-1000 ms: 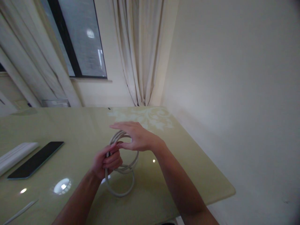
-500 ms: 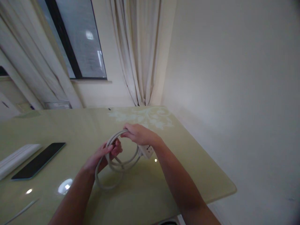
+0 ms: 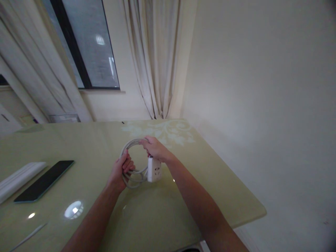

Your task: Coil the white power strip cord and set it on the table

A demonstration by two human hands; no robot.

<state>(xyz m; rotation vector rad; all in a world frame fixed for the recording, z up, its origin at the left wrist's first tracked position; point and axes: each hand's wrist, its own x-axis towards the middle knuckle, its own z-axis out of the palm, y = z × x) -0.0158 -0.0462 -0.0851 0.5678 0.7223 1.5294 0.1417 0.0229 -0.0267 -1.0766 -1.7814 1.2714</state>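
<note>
A pale grey power cord (image 3: 131, 142) is looped into a coil of several turns above the table. My left hand (image 3: 122, 171) is closed around the coil's left side, thumb up. At the top right of the coil, my right hand (image 3: 156, 148) pinches the loops between thumb and fingers. Just below that hand hangs a white power strip (image 3: 154, 170), its socket holes facing me. Part of it is hidden behind the right hand, so its full length cannot be seen.
On the left of the glossy green table (image 3: 86, 147) lie a long white object (image 3: 22, 177) and a flat black slab (image 3: 44, 181) with a blue edge. A thin white cable or stick (image 3: 28, 237) is at the lower left. A wall (image 3: 252, 105) runs along the right.
The loose lower loop has been drawn up into a tighter coil. My left hand has closed around the loops, and the power strip has turned and shifted left, hanging more upright.
</note>
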